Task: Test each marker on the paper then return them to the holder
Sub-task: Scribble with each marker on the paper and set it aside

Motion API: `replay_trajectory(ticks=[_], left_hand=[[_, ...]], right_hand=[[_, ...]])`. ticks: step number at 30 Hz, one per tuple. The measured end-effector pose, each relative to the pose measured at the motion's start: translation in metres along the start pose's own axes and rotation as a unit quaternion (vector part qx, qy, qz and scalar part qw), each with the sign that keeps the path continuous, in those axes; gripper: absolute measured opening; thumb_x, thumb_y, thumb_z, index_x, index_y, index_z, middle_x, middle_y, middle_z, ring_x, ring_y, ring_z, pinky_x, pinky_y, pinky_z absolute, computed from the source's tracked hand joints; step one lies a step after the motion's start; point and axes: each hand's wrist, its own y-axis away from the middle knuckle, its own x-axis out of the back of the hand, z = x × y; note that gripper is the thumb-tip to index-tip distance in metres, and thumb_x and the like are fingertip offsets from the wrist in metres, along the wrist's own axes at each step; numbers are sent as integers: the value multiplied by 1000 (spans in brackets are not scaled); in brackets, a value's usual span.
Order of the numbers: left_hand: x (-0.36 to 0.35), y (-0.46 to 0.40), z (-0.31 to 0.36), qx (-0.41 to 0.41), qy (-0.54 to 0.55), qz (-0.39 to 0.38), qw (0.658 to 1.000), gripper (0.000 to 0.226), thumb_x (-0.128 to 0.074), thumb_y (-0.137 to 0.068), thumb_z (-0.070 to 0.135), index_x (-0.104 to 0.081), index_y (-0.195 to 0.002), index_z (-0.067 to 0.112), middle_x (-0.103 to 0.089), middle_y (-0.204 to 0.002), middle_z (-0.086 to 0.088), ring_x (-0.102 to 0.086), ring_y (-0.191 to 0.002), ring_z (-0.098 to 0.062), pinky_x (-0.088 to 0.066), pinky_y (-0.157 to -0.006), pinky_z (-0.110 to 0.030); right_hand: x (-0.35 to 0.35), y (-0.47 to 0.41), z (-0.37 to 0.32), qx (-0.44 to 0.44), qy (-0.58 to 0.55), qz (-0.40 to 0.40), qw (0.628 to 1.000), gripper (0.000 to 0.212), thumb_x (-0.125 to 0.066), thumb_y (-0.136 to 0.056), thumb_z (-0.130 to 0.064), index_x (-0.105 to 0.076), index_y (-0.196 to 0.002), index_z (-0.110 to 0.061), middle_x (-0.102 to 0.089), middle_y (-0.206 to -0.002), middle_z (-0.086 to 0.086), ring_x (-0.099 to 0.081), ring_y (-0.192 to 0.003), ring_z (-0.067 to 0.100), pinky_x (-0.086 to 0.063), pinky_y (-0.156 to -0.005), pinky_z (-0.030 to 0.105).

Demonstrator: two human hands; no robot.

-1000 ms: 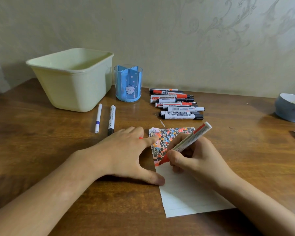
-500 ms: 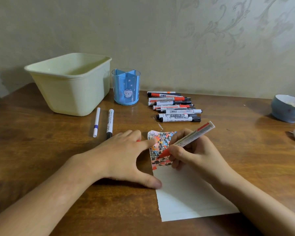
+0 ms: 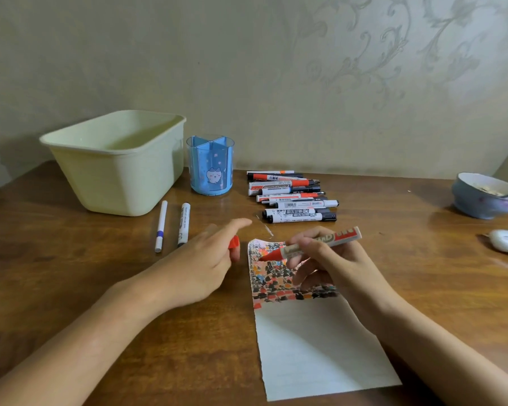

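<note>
Two bare hands work over a rectangular sheet of white paper [image 3: 317, 344] on a glossy, wood-grained table [image 3: 71, 273]. Right hand [image 3: 332, 265] pinches an uncapped red marker [image 3: 314, 244], a white cylinder with printed label and conical red tip, whose nib lies over the paper's upper band, densely filled with small red, orange and black blocks. Left hand [image 3: 206, 265], blurred, hovers beside the paper's left edge, forefinger extended, with the red cap [image 3: 234, 242] held among its fingers; the exact grip cannot be told. Beyond lie a row of capped markers [image 3: 294, 197], a translucent blue cylindrical holder [image 3: 211, 165] with inner dividers, a smooth cream plastic tub [image 3: 121, 162], and two slim pens [image 3: 173, 225].
</note>
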Motion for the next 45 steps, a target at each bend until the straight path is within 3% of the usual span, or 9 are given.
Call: replay_trajectory(ticks=[5,8,12,16,20,27,35,41,45], left_hand=[[1,1,0,-13,5,35,999,31,-52,-101,21,-41,-117,45,-61,-121,21,-55,-115,-3,-48,-98,-28],[0,1,-1,-22,11,58,998,26,-59,-97,23,-46,-105,44,-62,-121,20,-54,-118,-4,-50,-98,-32],[0,1,1,-35,11,83,996,24,-64,-94,28,-51,-107,44,-60,-117,21,-55,-113,-4,-52,-96,-30],[0,1,1,-44,6,93,995,22,-64,-93,27,-54,-106,42,-61,-110,23,-57,-106,0,-52,-91,-25],[-1,1,0,-48,10,85,995,23,-64,-94,26,-55,-108,41,-63,-114,20,-57,-108,-2,-54,-91,-29],[-4,1,1,-74,20,80,994,23,-64,-92,32,-55,-110,43,-62,-115,24,-56,-103,6,-45,-73,-10],[0,1,0,-107,-5,137,985,27,-67,-87,39,-64,-113,46,-57,-104,24,-52,-102,3,-46,-78,-14],[3,5,3,-93,-39,178,979,44,-46,-78,58,-61,-117,45,-60,-100,22,-51,-88,9,-35,-67,-7],[6,9,9,-87,-56,164,981,32,-58,-87,44,-63,-118,42,-47,-70,37,-53,-76,17,-36,-57,-5]], right_hand=[[1,-1,-4,5,-8,20,1000,27,-63,-86,-35,-58,-95,-11,-74,-83,13,-68,-67,26,-57,-65,35],[3,0,-4,27,2,29,999,18,-67,-84,-33,-65,-88,-16,-71,-76,9,-68,-64,23,-57,-65,36],[4,-1,-4,28,-16,31,999,13,-74,-87,-34,-70,-86,-21,-69,-76,9,-68,-65,21,-57,-66,36],[3,-2,-4,16,-31,39,999,19,-66,-84,-34,-68,-90,-17,-70,-77,10,-68,-65,22,-56,-65,34],[3,-2,-3,8,-28,40,999,13,-63,-96,-23,-68,-94,-12,-71,-77,11,-68,-65,23,-54,-64,33],[3,0,-3,10,-11,10,1000,26,-74,-88,-32,-61,-99,-12,-74,-86,14,-68,-68,24,-56,-64,32],[7,0,-4,4,15,0,1000,25,-77,-78,-23,-69,-98,-9,-75,-88,11,-70,-69,20,-58,-67,34],[6,0,-4,12,31,1,999,18,-80,-72,-24,-76,-88,-17,-76,-89,10,-70,-68,22,-56,-63,34],[6,1,-3,29,49,1,998,15,-79,-72,-26,-78,-87,-21,-76,-89,7,-71,-68,23,-58,-63,34]])
